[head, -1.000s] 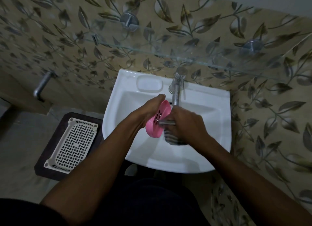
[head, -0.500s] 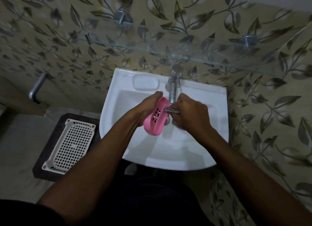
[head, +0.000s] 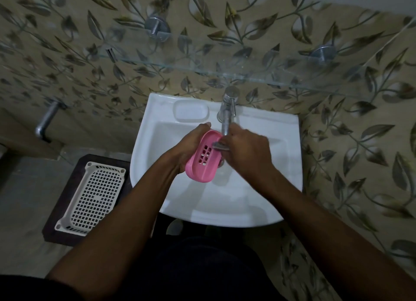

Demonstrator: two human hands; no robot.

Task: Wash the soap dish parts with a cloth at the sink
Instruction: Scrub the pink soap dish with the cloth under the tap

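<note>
Behind right hand [head: 247,152], cloth [head: 219,145] mostly hidden

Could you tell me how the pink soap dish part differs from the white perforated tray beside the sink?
The pink soap dish part is oval, with a small cluster of slots in its middle; the white tray is rectangular and gridded with holes all over. The pink part is held tilted over the sink in the left hand, while the tray lies flat and untouched. The tray also looks larger. Both are perforated.

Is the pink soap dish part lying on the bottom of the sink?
No, the left hand holds the pink soap dish part up above the sink.
</note>
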